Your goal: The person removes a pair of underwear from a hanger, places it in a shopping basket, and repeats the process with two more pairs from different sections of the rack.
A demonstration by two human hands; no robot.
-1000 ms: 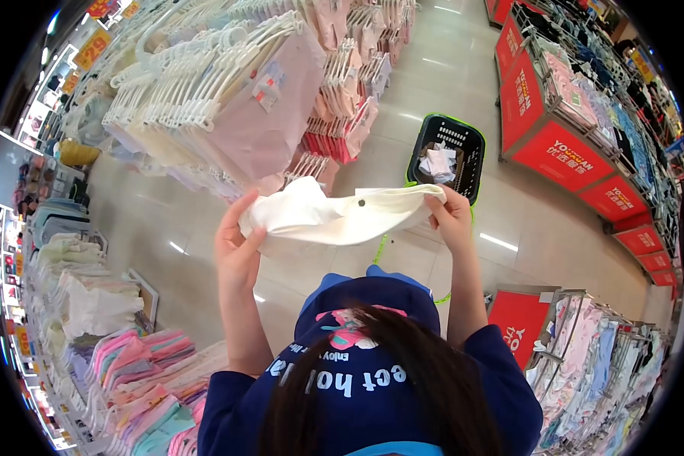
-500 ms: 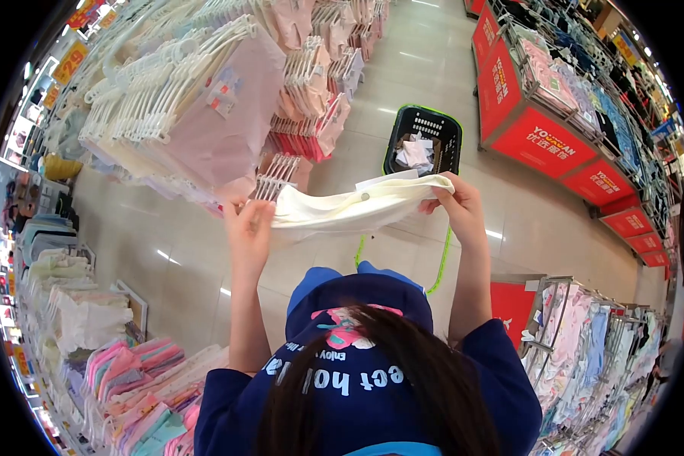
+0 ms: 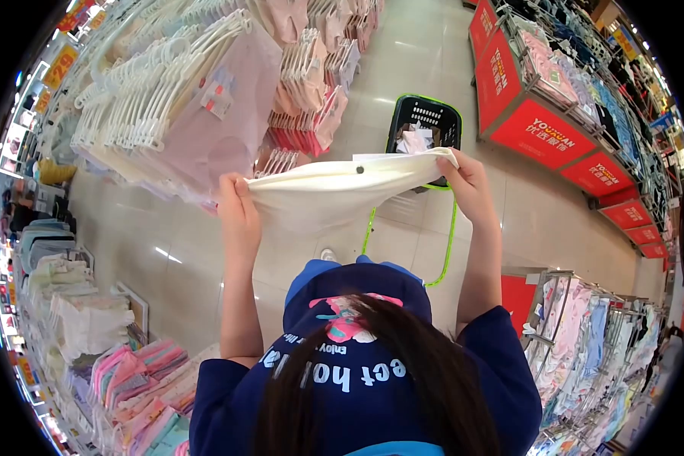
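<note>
A cream-white cloth garment (image 3: 327,190) is stretched between my hands in front of my body, with a small dark round spot near the middle of its upper edge. My left hand (image 3: 238,205) pinches one end, its fingers closed on the cloth. At the other end, my right hand (image 3: 467,182) grips the top corner between thumb and fingers. Just beyond the garment, a black basket (image 3: 450,125) with a green rim stands on the floor, with white and brown items (image 3: 415,139) inside.
Racks of pale underwear on white hangers (image 3: 228,106) stand at the upper left. Folded pink clothes (image 3: 129,372) are at the lower left. Red-panelled clothing bins (image 3: 539,133) line the upper right, and another clothing rack (image 3: 577,327) is at the lower right.
The garment has been pulled from a bunched shape into a wider, tauter spread and now hangs lower in the middle. Both hands keep their hold; the right has moved slightly outward.
</note>
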